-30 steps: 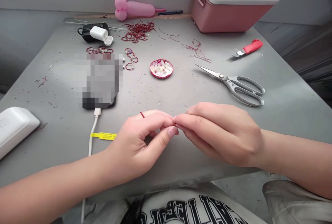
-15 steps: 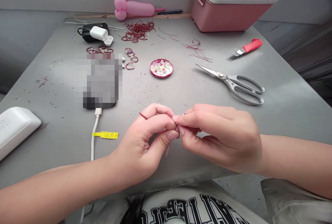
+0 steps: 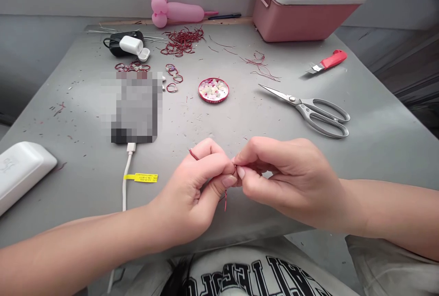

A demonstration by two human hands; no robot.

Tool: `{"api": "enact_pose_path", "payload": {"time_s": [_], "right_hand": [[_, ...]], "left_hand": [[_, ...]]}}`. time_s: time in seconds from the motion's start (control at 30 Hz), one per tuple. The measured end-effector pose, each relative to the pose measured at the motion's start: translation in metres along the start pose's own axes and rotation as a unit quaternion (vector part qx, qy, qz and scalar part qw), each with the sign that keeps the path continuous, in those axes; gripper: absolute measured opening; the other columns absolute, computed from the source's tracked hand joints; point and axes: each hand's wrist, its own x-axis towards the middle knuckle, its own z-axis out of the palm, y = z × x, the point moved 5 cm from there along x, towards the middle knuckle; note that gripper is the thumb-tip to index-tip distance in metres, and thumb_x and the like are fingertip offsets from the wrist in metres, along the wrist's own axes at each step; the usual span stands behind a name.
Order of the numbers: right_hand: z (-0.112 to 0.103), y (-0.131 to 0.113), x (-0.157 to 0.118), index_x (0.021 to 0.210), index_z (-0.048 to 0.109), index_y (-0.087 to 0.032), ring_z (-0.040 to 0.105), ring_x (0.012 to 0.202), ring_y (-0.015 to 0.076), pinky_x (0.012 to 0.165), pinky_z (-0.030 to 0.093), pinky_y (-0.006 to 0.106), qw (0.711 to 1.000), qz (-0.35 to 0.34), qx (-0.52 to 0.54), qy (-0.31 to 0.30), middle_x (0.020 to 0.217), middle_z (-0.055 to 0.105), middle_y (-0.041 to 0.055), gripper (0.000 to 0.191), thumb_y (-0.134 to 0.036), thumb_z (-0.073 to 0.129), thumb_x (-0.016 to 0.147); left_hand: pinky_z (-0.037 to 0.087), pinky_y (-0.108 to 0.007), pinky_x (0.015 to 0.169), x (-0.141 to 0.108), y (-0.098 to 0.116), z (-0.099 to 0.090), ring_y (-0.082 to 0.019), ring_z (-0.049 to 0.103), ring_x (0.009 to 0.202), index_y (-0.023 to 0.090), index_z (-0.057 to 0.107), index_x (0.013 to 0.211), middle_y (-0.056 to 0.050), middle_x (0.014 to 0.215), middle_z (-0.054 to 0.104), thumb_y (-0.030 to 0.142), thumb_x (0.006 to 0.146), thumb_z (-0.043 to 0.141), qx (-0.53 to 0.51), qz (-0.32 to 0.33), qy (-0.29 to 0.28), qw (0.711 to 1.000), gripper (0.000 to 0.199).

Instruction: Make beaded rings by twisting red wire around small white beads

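Near the table's front edge, my left hand pinches a thin red cord, whose end hangs below the thumb. A loop of red cord also lies around one of its fingers. My right hand is closed in a pinch, its thumb and index fingertips meeting the left fingertips on the same cord. Most of the cord between the fingers is hidden. Beyond the hands sits a round red-rimmed lid of small pale and pink beads. Several red cord rings with beads lie left of it.
Grey scissors and a red cutter lie at the right. A pink bin, pink balloon and red cord pile are at the back. A blurred dark device, white cable and white case are left.
My right hand's fingers have shifted slightly and its thumb and index finger now pinch at the left fingertips. The cord's hanging end has swung a little to the right.
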Motion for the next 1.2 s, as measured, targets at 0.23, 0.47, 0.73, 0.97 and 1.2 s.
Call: {"api": "enact_pose_path", "payload": {"time_s": [0.23, 0.47, 0.73, 0.97, 1.2], "right_hand": [[-0.013, 0.001, 0.009, 0.086, 0.063, -0.017, 0.044, 0.045, 0.0060, 0.040, 0.038, 0.018, 0.999, -0.018, 0.042, -0.018, 0.053, 0.055, -0.0051, 0.007, -0.016, 0.056, 0.085], [-0.017, -0.002, 0.014, 0.085, 0.062, -0.016, 0.059, 0.068, 0.0094, 0.057, 0.051, 0.022, 0.992, -0.068, 0.104, -0.038, 0.076, 0.067, 0.0018, 0.010, -0.008, 0.054, 0.085], [-0.018, 0.000, 0.012, 0.078, 0.062, -0.015, 0.058, 0.067, 0.0096, 0.057, 0.051, 0.022, 0.995, -0.060, 0.073, -0.017, 0.074, 0.067, 0.0020, 0.010, -0.009, 0.057, 0.083], [-0.012, 0.003, 0.007, 0.071, 0.060, -0.017, 0.050, 0.058, 0.0079, 0.052, 0.045, 0.021, 0.996, -0.077, -0.041, -0.008, 0.065, 0.058, -0.0007, 0.010, -0.012, 0.058, 0.079], [-0.008, 0.001, 0.005, 0.073, 0.057, -0.017, 0.052, 0.061, 0.0085, 0.055, 0.046, 0.021, 0.988, -0.117, -0.098, 0.032, 0.068, 0.058, 0.0007, 0.013, -0.013, 0.054, 0.085]], "left_hand": [[0.047, -0.027, 0.068, -0.001, -0.011, -0.001, -0.014, 0.048, 0.072, 0.021, 0.054, 0.076, 0.000, 0.079, 0.045, 0.032, 0.097, 0.042, -0.166, -0.069, -0.049, 0.983, 0.027], [0.046, -0.029, 0.072, 0.002, -0.014, -0.003, -0.015, 0.050, 0.076, 0.021, 0.059, 0.078, -0.003, 0.083, 0.051, 0.038, 0.095, 0.048, -0.233, -0.077, -0.073, 0.967, 0.026], [0.047, -0.028, 0.071, 0.002, -0.011, -0.002, -0.015, 0.054, 0.078, 0.020, 0.059, 0.081, -0.003, 0.082, 0.057, 0.027, 0.094, 0.050, -0.217, -0.115, -0.055, 0.968, 0.017], [0.045, -0.023, 0.065, 0.006, -0.005, -0.001, -0.013, 0.056, 0.073, 0.020, 0.055, 0.076, 0.000, 0.077, 0.061, 0.018, 0.092, 0.049, -0.153, -0.081, -0.047, 0.984, 0.017], [0.050, -0.024, 0.077, 0.002, -0.010, -0.002, -0.012, 0.060, 0.081, 0.020, 0.059, 0.081, 0.000, 0.080, 0.063, 0.021, 0.093, 0.050, -0.174, -0.115, -0.017, 0.978, 0.016]]}}
